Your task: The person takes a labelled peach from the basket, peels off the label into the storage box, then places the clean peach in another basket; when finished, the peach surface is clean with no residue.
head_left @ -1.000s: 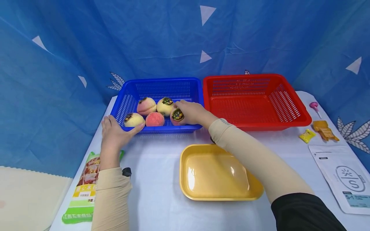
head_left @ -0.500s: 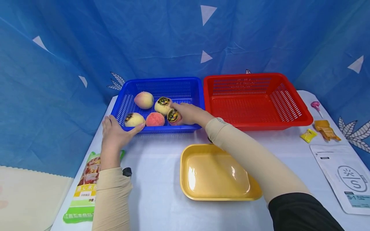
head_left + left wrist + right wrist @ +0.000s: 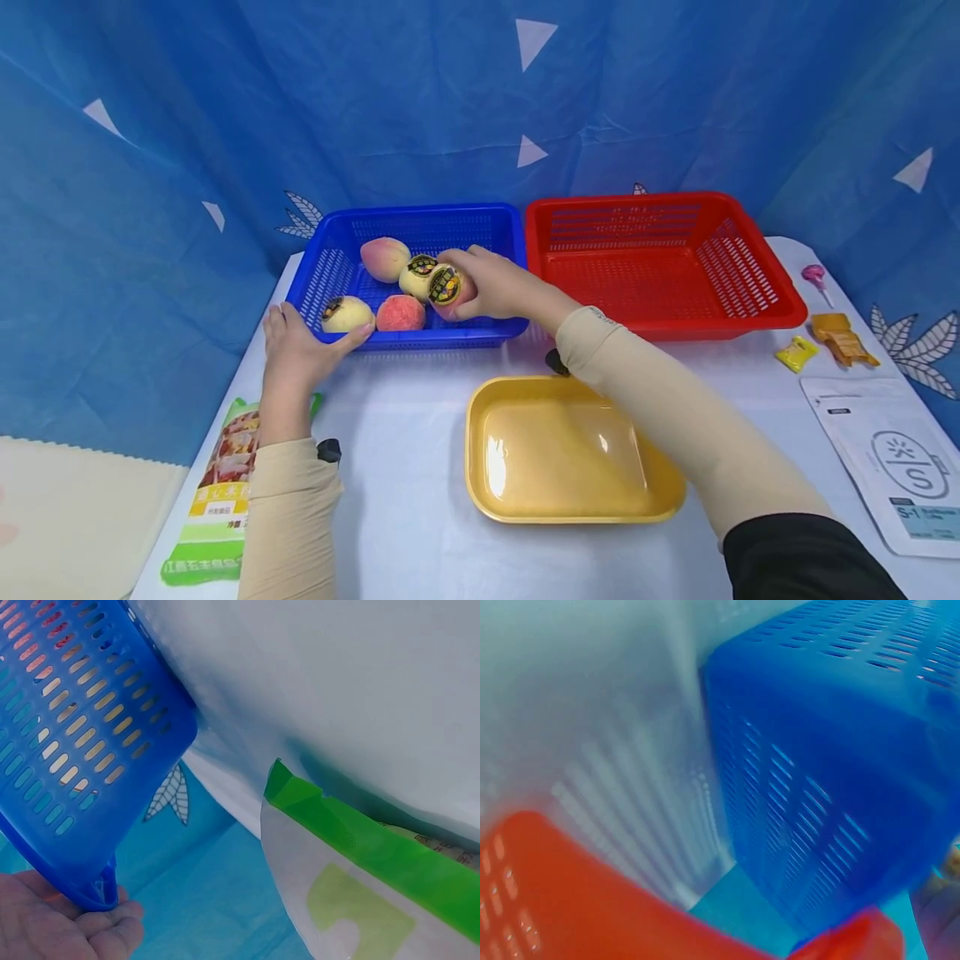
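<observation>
In the head view, my left hand [image 3: 298, 346] grips the front left corner of the blue basket [image 3: 487, 333]. The left wrist view shows its fingers [image 3: 112, 930] curled at the basket's rim. Inside the basket my right hand [image 3: 498, 286] holds a labelled peach [image 3: 452, 292], fingers over its top and thumb below. Behind that one, partly covered, lies a pale labelled peach [image 3: 415, 282]. A pink-and-cream peach [image 3: 386, 259] sits further back. Along the front wall are a reddish peach [image 3: 401, 313] and a cream labelled peach [image 3: 350, 316], close to my left thumb.
A red basket [image 3: 622, 292] stands right beside the blue one. Below my right forearm lies a yellow tray [image 3: 555, 467]. At left is a green food bag [image 3: 217, 500]; at right, a lollipop [image 3: 813, 273], small wrapped snacks [image 3: 843, 337] and a white pouch [image 3: 885, 458].
My right hand has tilted and raised its peach slightly, moving it left over the neighbouring one. The back peach has rolled rearward and turned, its label now out of sight. My left hand stays put.
</observation>
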A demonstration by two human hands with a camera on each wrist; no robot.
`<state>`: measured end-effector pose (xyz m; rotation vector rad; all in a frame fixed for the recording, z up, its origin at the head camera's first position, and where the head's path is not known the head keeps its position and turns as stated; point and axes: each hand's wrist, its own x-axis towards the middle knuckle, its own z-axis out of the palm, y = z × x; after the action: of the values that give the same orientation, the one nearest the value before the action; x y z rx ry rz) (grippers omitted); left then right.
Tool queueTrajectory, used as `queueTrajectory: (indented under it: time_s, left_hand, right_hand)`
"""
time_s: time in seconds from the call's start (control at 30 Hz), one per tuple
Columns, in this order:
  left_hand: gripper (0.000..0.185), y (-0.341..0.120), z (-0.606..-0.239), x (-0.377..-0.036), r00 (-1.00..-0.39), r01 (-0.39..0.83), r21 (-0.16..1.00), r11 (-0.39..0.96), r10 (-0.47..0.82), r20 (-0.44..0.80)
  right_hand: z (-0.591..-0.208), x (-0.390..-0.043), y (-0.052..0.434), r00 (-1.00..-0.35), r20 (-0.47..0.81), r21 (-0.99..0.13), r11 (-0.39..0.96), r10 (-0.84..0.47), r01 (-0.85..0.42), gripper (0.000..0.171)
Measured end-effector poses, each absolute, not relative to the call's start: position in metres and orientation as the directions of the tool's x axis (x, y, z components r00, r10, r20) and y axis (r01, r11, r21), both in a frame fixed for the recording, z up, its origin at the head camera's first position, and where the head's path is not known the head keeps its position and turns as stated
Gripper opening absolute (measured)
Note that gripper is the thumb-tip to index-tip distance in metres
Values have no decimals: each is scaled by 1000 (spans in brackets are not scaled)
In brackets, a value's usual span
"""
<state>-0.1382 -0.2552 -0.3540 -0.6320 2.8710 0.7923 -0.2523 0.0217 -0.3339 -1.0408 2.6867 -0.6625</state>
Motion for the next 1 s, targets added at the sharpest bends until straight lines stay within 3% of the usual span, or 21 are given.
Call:
queueTrajectory:
  time_s: [0.4, 0.6, 0.8, 1.0]
  left_hand:
    - [142, -250, -350, -136, -909, -415, 470, 779, -375, -182]
    - [129, -239, -345, -131, -931, -344, 466, 815, -359, -59]
    - [101, -207, -334, -125, -954, -151, 479, 865, -255, 159]
    - [66, -154, -317, -116, -926, 194, 575, 795, -45, 374]
  right_hand:
    - [-311, -229, 62, -776, 113, -603, 578, -620, -550, 81]
    - [-305, -213, 86, -791, 143, -615, 573, -594, -541, 83]
    - [-303, -198, 107, -798, 193, -618, 560, -571, -551, 83]
    - [-306, -185, 123, -800, 226, -629, 544, -556, -555, 85]
